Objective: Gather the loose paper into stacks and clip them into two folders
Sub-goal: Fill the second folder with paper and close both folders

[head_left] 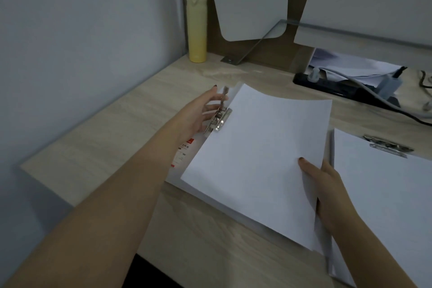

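At the near middle of the pale wood-grain table point(117, 124), a stack of white paper sheets point(257, 159) lies on an open white folder with a red label point(184, 151). The far-left edge of the stack meets the silver metal lever clip point(218, 121).

The left hand point(201, 112) is at the raised clip lever with its fingers mostly extended. Blur prevents telling whether it pinches the lever. The right hand point(327, 184) pinches the stack's near-right edge, thumb on top and fingers beneath.

To the right, a second stack of white paper point(385, 206) sits under its own lowered silver clip point(385, 146).

Risks, as judged:
- The stack looks skewed to the folder and may not sit fully under the clip bar, so closing now could catch only some sheets.
- If the lever slips from the left hand, it could snap down on fingers or crease the top sheet.
- Lower sheets are fanned at the near-right corner, and an early release by the right hand would let them spread.
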